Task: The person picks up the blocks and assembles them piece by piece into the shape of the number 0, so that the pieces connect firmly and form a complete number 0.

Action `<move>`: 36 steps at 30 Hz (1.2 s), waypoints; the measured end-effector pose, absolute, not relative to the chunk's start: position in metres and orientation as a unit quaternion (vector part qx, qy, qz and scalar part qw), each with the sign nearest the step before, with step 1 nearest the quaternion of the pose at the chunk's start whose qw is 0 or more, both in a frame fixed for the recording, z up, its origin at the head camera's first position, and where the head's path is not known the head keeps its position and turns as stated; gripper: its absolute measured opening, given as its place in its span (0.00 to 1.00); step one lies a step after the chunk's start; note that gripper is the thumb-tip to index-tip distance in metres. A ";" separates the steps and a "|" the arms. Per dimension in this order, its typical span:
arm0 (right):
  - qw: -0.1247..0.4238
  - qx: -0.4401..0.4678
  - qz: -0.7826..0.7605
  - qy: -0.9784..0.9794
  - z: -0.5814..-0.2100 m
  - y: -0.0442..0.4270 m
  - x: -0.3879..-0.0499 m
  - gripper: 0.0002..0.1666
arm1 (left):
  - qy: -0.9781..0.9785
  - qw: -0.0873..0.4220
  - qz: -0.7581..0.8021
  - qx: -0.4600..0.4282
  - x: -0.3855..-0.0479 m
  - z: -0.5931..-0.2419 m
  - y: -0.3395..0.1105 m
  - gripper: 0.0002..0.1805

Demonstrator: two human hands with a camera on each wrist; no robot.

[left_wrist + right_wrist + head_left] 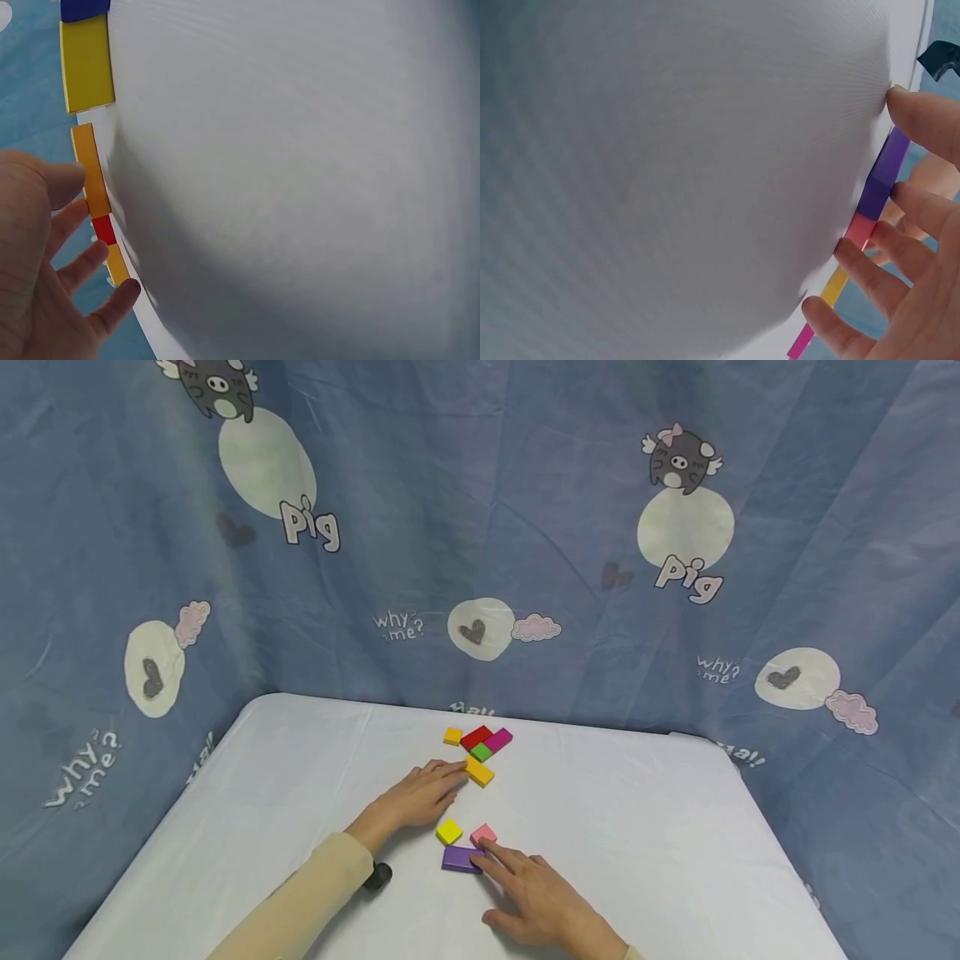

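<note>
In the head view my left hand [426, 793] lies palm down with its fingertips at the left end of an orange block [480, 772]. My right hand [536, 897] has its fingers spread, the tips at a pink block [483, 835] and the right end of a purple block [461, 859]. Beside the pink one sits a yellow block [449, 832]. The left wrist view shows my left hand [45, 262] with fingers apart near the orange block [91, 169]. In the right wrist view my right hand [922, 262] is beside the purple block [885, 172].
Beyond the orange block, a red block [476, 737], a magenta block [498, 741] and a green block [482, 752] sit together, with a small orange block [453, 736] to their left. A black object [378, 876] is beside my left sleeve. A blue printed curtain [570, 552] hangs behind the white table [637, 827].
</note>
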State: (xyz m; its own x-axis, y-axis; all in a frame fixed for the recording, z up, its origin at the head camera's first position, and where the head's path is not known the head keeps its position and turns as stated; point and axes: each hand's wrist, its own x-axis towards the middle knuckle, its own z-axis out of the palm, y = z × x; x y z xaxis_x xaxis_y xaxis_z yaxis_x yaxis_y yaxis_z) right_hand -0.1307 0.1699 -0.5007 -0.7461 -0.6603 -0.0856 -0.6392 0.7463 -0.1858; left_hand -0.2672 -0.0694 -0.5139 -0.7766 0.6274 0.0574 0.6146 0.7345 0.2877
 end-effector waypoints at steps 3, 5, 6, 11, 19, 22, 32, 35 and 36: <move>0.076 -0.347 -0.072 0.932 -0.500 0.169 -0.131 0.43 | 0.933 0.022 0.141 0.330 -0.267 -0.512 -0.069 0.24; 0.074 -0.349 -0.071 0.932 -0.500 0.170 -0.131 0.43 | 0.936 0.024 0.135 0.324 -0.266 -0.511 -0.068 0.24; 0.074 -0.348 -0.070 0.932 -0.500 0.170 -0.131 0.43 | 0.937 0.025 0.131 0.322 -0.266 -0.511 -0.068 0.25; 0.071 -0.349 -0.070 0.932 -0.501 0.170 -0.130 0.43 | 0.938 0.018 0.119 0.325 -0.264 -0.511 -0.069 0.29; 0.066 -0.353 -0.070 0.931 -0.501 0.170 -0.130 0.43 | 0.937 0.010 0.127 0.325 -0.264 -0.512 -0.070 0.28; 0.068 -0.351 -0.069 0.931 -0.500 0.170 -0.130 0.43 | 0.936 0.008 0.135 0.324 -0.263 -0.513 -0.070 0.26; 0.051 -0.362 -0.067 0.929 -0.501 0.170 -0.130 0.42 | 0.935 0.020 0.166 0.313 -0.261 -0.512 -0.066 0.27; 0.051 -0.361 -0.068 0.929 -0.501 0.170 -0.130 0.42 | 0.936 0.028 0.165 0.310 -0.261 -0.510 -0.065 0.27; 0.054 -0.360 -0.069 0.929 -0.501 0.170 -0.130 0.42 | 0.937 0.030 0.160 0.309 -0.261 -0.510 -0.065 0.27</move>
State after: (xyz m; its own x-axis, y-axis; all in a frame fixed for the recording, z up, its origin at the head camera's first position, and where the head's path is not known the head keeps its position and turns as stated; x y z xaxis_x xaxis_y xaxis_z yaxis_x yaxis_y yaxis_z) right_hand -0.1304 0.1703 -0.5014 -0.7351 -0.6761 -0.0498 -0.6613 0.7313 -0.1670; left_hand -0.2606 -0.0648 -0.5097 -0.8071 0.5890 0.0417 0.5695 0.7578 0.3184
